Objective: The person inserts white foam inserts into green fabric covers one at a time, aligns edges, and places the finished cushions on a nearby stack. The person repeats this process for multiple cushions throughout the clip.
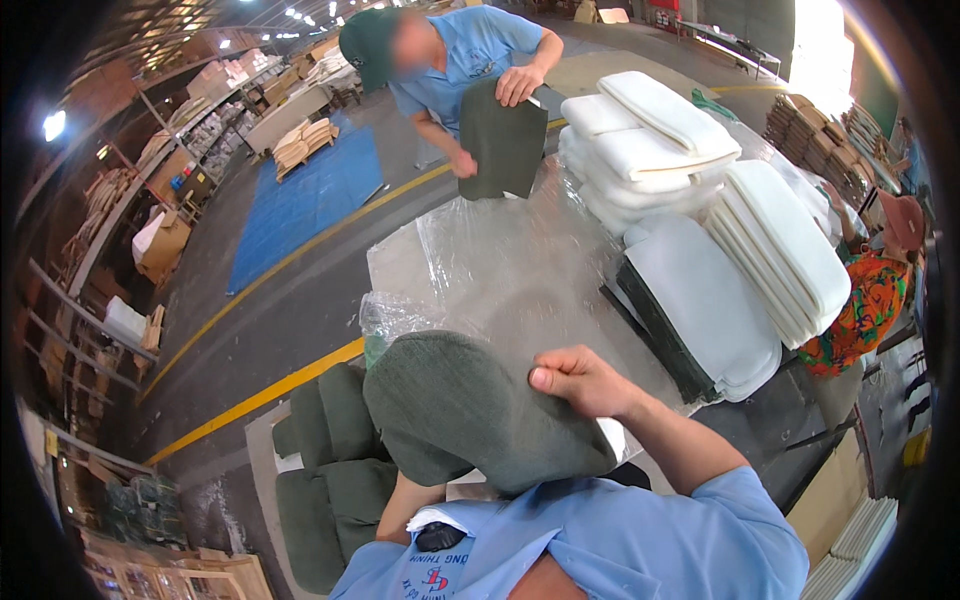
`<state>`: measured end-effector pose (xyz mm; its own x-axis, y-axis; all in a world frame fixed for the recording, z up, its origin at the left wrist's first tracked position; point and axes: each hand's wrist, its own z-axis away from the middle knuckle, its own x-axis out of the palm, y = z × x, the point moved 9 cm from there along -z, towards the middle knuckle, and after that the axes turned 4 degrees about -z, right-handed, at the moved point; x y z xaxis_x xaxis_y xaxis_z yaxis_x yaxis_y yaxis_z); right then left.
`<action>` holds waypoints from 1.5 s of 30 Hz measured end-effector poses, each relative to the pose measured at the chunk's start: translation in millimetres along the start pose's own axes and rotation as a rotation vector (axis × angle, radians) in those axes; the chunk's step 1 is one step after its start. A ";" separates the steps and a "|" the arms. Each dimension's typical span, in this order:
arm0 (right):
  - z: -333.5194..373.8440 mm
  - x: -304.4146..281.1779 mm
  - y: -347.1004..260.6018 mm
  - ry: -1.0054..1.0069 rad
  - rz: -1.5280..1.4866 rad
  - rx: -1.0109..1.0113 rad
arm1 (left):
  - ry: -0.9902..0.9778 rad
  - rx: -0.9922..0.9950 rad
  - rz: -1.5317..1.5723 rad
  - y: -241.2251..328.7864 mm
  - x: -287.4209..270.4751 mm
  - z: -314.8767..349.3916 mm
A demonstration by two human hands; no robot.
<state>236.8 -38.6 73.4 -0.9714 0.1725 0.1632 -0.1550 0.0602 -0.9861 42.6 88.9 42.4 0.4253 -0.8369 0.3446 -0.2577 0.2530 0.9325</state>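
A dark green fabric cushion (470, 400) with a rounded end is held up before my chest. My right hand (580, 381) grips its upper right edge, the thumb lying on top and the fingers curled over. White padding (612, 436) shows at the cushion's right end. My left forearm (405, 502) reaches up beneath the cushion, which hides that hand and its fingers. Just left of it lie several similar green cushions (330, 430) in stacks. Across the table (470, 250), a co-worker (470, 45) holds another green cushion (503, 140) upright with both hands.
White foam pads (650, 130) are piled on the table's far right, with more standing on edge (780, 255). Nearer lies a stack of grey and dark sheets (700, 300). Clear plastic wrap (400, 315) bunches at the table's left edge. Another person (860, 310) is at the right.
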 end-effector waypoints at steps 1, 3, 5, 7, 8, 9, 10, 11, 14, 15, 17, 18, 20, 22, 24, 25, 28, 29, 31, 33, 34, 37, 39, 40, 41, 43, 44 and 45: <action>-0.8 -5.6 -1.9 0.021 0.006 -0.005 | -0.005 0.000 -0.003 1.5 2.0 -0.1; -2.2 -11.6 -2.5 0.010 0.013 -0.026 | -0.010 0.017 -0.021 7.8 4.0 -10.2; -6.8 -2.2 -16.0 -0.014 -0.129 -0.008 | 0.015 0.059 -0.054 17.8 0.5 -34.6; -13.4 7.2 -37.1 0.004 -0.210 -0.033 | 0.031 0.096 -0.080 28.3 -4.2 -71.9; -20.5 7.2 -48.7 0.028 -0.217 -0.066 | 0.034 0.094 -0.081 25.9 -3.6 -83.2; -25.9 7.2 -58.7 0.053 -0.220 -0.102 | 0.027 0.088 -0.083 19.4 -1.5 -87.4; -30.9 7.6 -61.8 0.055 -0.160 -0.116 | 0.015 0.077 -0.074 13.7 3.2 -88.6; -36.9 7.2 -61.4 0.056 -0.099 -0.129 | -0.001 0.063 -0.068 7.3 9.3 -80.9; -47.2 9.5 -50.6 0.081 -0.027 -0.082 | -0.025 0.015 -0.033 -6.7 19.6 -45.6; -45.6 7.4 -47.3 0.084 -0.026 -0.054 | -0.037 0.000 -0.014 -12.2 21.4 -37.2; -41.5 4.9 -44.9 0.086 -0.020 -0.038 | -0.050 -0.022 0.013 -17.7 23.7 -27.2; -40.1 5.0 -47.8 0.087 -0.017 -0.053 | -0.054 -0.030 0.016 -17.9 23.9 -21.9; -36.5 4.1 -52.6 0.094 0.003 -0.065 | -0.066 -0.037 0.014 -20.3 26.5 -16.5; -31.2 3.1 -55.1 0.108 0.032 -0.057 | -0.068 -0.043 0.016 -24.2 28.1 -13.3; -30.6 11.6 -53.6 0.017 0.092 -0.101 | -0.070 -0.046 0.014 -25.8 29.9 -10.8; -29.8 16.3 -53.6 -0.028 0.122 -0.124 | -0.069 -0.049 0.016 -26.0 30.4 -8.7; -24.1 27.8 -48.9 -0.070 0.062 -0.081 | -0.074 -0.053 0.021 -28.2 32.7 -8.3; -24.7 26.5 -47.4 -0.084 0.120 -0.096 | -0.072 -0.056 0.021 -29.4 32.5 -7.8; -17.8 20.3 -60.4 -0.020 0.089 -0.128 | -0.068 -0.052 0.018 -28.3 32.5 -7.7; -7.6 6.4 -55.6 -0.061 0.089 -0.059 | -0.067 -0.052 0.015 -26.8 33.7 -3.6; 3.0 -1.4 -49.5 -0.039 0.075 -0.045 | -0.071 -0.051 0.012 -25.2 34.6 -3.4; 23.7 4.8 -38.2 -0.050 0.088 -0.103 | -0.072 -0.058 0.023 -29.9 32.3 1.5; 25.6 10.1 -33.0 -0.074 0.084 -0.052 | -0.084 -0.070 0.033 -33.8 33.1 1.4; 24.8 16.0 -33.5 -0.096 0.079 -0.035 | -0.082 -0.069 0.028 -32.3 32.7 3.5; 23.9 16.0 -40.4 -0.035 0.099 -0.084 | -0.079 -0.069 0.024 -31.3 32.8 4.6; 24.2 14.2 -47.5 0.013 -0.032 -0.103 | -0.093 -0.065 0.024 -30.2 36.0 1.5; 25.3 10.3 -50.4 0.038 -0.098 -0.113 | -0.102 -0.066 0.024 -30.9 38.7 0.6; 25.0 11.4 -58.3 -0.021 -0.107 -0.161 | -0.100 -0.062 0.023 -31.5 39.8 0.4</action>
<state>230.2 -64.8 132.0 -0.9545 0.1366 0.2650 -0.2289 0.2337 -0.9450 67.3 47.5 26.7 0.3303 -0.8740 0.3564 -0.2108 0.2998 0.9304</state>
